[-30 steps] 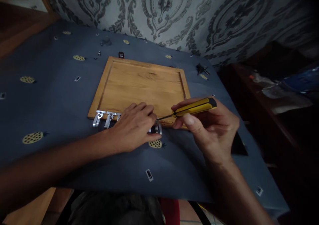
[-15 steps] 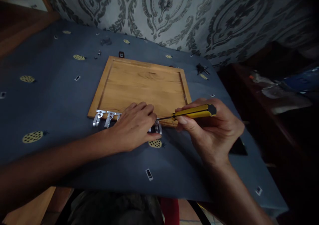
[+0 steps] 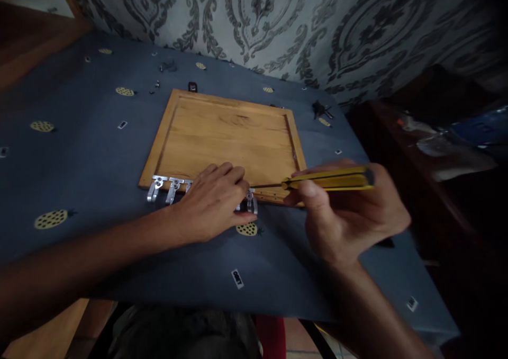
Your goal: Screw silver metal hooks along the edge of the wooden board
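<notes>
A framed wooden panel (image 3: pixel 226 131) lies flat on the table. Along its near edge sits a row of silver metal hinges (image 3: pixel 173 189), several of them partly under my left hand. My left hand (image 3: pixel 216 203) is curled over that edge and row, its thumb reaching below the hinge (image 3: pixel 251 201) at the right; its fingertips are partly hidden. My right hand (image 3: pixel 349 211) is closed around the yellow and black handle of a screwdriver (image 3: pixel 329 180). The screwdriver lies nearly level, its thin shaft pointing left to my left fingers, which hide the tip.
A blue tablecloth (image 3: pixel 87 158) printed with pineapples covers the table. Small metal bits (image 3: pixel 157 83) and a small black object (image 3: pixel 192 87) lie beyond the panel. A dark object (image 3: pixel 319 110) is at the back right. The patterned wall (image 3: pixel 254 25) borders the far side.
My right hand and the screwdriver have moved to the right, showing more of the panel's near edge. My left hand and the panel have stayed in place.
</notes>
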Demonstrator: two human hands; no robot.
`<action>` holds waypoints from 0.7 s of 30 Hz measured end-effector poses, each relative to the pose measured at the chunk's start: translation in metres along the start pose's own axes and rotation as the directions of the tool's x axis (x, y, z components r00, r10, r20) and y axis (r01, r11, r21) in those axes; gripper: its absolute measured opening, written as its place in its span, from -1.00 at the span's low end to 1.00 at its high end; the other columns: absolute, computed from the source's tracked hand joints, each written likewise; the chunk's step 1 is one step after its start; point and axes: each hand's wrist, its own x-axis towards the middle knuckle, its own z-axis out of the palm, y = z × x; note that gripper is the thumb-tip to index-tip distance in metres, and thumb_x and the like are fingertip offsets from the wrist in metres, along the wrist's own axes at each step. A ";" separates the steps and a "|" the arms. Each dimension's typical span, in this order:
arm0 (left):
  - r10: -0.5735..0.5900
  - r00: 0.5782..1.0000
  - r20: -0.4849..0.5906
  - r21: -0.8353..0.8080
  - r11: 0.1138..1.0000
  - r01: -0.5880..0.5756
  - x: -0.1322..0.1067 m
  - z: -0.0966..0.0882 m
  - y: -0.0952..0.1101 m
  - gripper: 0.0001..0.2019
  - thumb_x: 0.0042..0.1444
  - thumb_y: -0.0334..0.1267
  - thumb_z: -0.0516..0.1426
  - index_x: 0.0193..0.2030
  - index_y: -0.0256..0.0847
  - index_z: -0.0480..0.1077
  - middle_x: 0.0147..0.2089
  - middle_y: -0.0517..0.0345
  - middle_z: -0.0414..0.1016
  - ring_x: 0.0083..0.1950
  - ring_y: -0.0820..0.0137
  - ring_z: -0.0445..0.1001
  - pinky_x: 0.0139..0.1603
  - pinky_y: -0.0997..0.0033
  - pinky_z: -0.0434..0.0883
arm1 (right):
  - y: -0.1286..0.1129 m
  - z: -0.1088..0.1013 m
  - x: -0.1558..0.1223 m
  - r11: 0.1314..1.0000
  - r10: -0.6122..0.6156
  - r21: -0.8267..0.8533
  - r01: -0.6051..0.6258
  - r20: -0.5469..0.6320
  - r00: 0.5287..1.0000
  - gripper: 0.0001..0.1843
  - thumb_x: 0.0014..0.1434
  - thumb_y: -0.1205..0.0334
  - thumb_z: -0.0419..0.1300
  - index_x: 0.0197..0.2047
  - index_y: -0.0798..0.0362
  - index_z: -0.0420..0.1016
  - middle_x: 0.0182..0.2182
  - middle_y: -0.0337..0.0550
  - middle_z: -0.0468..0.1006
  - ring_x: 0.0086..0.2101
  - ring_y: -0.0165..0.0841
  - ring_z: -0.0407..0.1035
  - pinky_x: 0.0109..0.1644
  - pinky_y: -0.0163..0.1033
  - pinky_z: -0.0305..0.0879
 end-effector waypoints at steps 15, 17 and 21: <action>0.021 1.000 -0.001 0.010 1.000 -0.021 -0.001 0.000 -0.001 -0.64 0.22 0.02 0.32 -0.15 -0.29 0.56 -0.10 -0.03 0.51 0.02 0.13 0.44 -0.02 0.20 0.36 | 0.003 0.000 0.002 0.999 0.047 0.009 -0.047 0.031 0.998 -0.84 0.25 0.13 0.38 -0.30 -0.05 0.52 -0.52 -0.32 0.52 -0.61 -0.41 0.46 -0.58 -0.31 0.41; 0.014 1.000 0.014 0.011 1.000 -0.014 0.000 -0.001 0.000 -0.64 0.21 0.03 0.32 -0.14 -0.30 0.56 -0.11 -0.03 0.51 0.02 0.13 0.45 -0.01 0.20 0.35 | 0.003 0.000 0.002 0.999 0.045 0.024 -0.046 0.043 0.998 -0.84 0.25 0.14 0.39 -0.31 -0.04 0.52 -0.52 -0.32 0.52 -0.61 -0.43 0.46 -0.58 -0.32 0.42; 0.001 1.000 0.022 0.011 1.000 -0.001 0.000 -0.002 0.000 -0.63 0.21 0.03 0.32 -0.13 -0.31 0.56 -0.11 -0.03 0.50 0.02 0.12 0.44 0.00 0.19 0.35 | 0.002 0.001 0.002 0.997 0.052 0.047 -0.055 0.062 0.997 -0.83 0.25 0.13 0.39 -0.32 -0.04 0.51 -0.50 -0.33 0.51 -0.60 -0.44 0.46 -0.57 -0.33 0.44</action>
